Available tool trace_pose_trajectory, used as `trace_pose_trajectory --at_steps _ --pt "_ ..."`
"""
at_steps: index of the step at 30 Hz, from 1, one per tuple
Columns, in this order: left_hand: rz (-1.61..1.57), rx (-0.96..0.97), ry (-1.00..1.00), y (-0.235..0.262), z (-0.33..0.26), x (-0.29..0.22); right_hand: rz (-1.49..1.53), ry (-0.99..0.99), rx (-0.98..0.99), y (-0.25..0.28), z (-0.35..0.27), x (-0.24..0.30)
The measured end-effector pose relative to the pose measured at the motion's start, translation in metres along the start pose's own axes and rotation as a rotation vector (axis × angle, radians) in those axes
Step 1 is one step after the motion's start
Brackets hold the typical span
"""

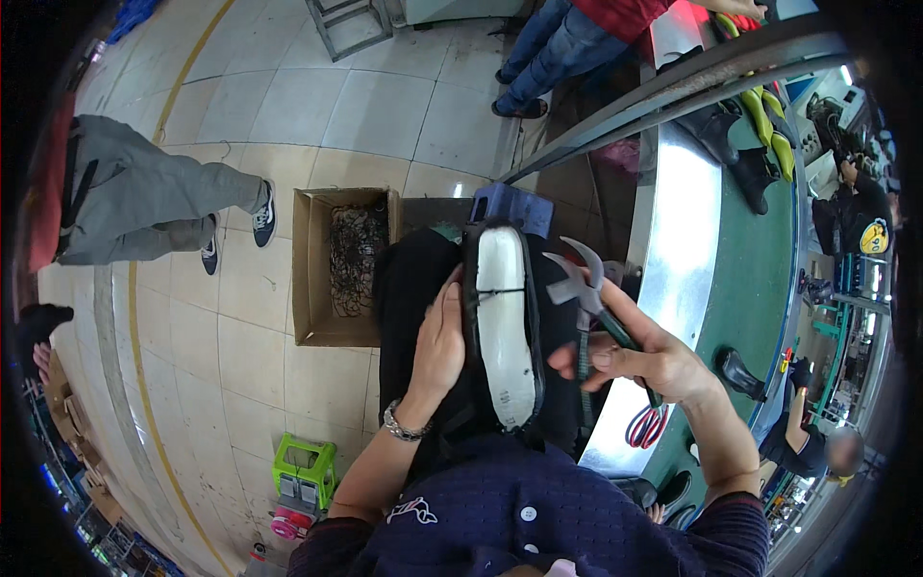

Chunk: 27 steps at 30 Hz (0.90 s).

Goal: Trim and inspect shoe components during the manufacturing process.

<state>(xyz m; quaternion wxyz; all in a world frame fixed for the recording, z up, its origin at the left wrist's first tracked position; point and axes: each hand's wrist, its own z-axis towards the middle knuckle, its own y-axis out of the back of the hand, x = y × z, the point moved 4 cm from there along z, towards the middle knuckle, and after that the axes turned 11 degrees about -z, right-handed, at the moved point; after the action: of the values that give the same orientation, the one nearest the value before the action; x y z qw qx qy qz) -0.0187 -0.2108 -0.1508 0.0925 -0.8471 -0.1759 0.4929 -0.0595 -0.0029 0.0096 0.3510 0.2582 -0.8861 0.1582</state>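
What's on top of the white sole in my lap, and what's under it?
A thin dark strand crosses the white sole, with your left hand against its black-rimmed side. Whatever lies beneath is covered by the sole itself, so I can't tell.

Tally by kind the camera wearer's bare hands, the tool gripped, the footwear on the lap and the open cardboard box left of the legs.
Hands, left hand and right hand: 2
Pincers: 1
Shoe: 1
Open cardboard box: 1
Total: 5

A round yellow emblem with dark numerals [874, 238] marks a person's black garment [847, 223] at right; small, unreadable dark print [506, 396] stands on the long white sole-shaped form [502, 337].
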Motion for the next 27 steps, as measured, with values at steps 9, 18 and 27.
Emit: trace_pose_trajectory --at_steps 9,18,27 --pt "0.112 0.109 -0.349 -0.039 0.034 -0.074 -0.122 -0.195 0.11 -0.004 0.046 0.028" --pt "0.037 0.097 -0.294 -0.041 0.03 -0.081 -0.731 0.037 -0.047 -0.011 0.045 0.025" --pt "0.096 0.073 -0.374 -0.033 0.025 -0.076 -1.026 0.159 -0.104 -0.008 0.037 0.025"
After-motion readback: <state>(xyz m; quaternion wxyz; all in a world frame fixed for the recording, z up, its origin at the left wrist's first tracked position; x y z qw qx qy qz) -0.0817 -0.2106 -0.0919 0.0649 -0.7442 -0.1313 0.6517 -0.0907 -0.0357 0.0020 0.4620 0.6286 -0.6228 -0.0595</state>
